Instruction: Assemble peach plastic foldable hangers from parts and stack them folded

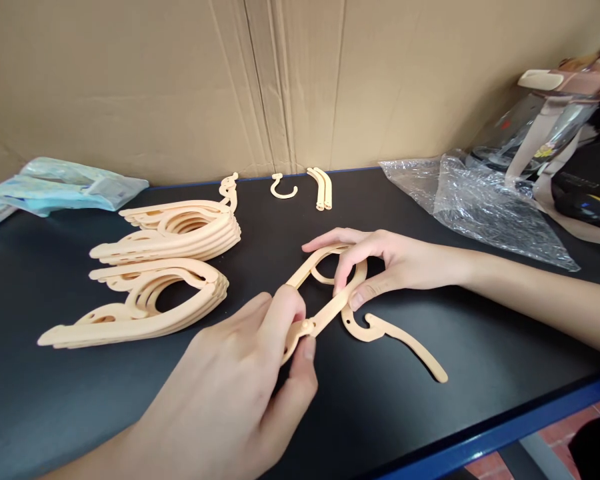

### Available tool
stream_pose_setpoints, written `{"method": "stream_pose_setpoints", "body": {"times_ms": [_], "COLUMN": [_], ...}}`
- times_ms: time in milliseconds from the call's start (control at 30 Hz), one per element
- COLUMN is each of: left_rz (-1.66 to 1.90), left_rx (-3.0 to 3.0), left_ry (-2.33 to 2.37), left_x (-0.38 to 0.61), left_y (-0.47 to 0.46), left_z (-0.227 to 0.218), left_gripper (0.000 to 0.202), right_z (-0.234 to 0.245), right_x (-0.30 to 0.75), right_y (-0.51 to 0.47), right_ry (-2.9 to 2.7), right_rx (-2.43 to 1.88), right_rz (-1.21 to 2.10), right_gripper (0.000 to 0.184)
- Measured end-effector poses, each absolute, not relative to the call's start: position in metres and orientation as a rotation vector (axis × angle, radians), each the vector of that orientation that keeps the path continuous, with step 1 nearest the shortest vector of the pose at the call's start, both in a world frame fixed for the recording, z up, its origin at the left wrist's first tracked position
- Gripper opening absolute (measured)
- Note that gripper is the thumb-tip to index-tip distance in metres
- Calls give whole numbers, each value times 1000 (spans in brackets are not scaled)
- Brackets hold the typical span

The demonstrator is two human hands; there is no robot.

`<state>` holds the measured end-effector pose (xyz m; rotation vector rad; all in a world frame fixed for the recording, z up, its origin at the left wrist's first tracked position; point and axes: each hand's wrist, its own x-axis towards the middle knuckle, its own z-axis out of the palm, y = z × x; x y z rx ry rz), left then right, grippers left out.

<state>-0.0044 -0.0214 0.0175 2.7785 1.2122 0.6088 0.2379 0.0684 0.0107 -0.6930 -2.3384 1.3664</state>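
Note:
Both my hands are on one folding clothes hanger (329, 311) of cream-coloured plastic, low over the black table. My left hand (245, 373) pinches its near end, thumb beside a small round joint; the fingers partly cover that end. My right hand (387, 260) grips the curved far part between thumb and fingers, with a loop showing behind. A curved hook-like piece with a long thin arm (413, 343) sticks out below my right hand; whether it is joined to the hanger is hidden.
Two stacks of folded hangers, a far stack (205, 240) and a near stack (180, 320), lie left. A loose hook (284, 193) and two strips (321, 189) lie at the back. Clear plastic (490, 207), a strapped bottle (540, 120) and a blue packet (65, 187) flank them. Cardboard (170, 80) stands behind.

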Motion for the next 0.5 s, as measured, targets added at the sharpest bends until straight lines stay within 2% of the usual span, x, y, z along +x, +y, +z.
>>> {"method": "stream_pose_setpoints", "body": {"times_ms": [200,500], "left_rz": [839,738], "left_rx": [2794,2686], "left_ry": [1232,1187], "left_x": [-7,-7], "left_y": [-28,-23], "left_z": [15,2], "left_gripper": [11,12], "right_z": [12,14], "right_x": [242,243], "right_y": [74,76], "right_ry": [-2303,-2286], "right_rx": [-674,-786], "right_rz": [1433,1363], "right_gripper": [11,14]}}
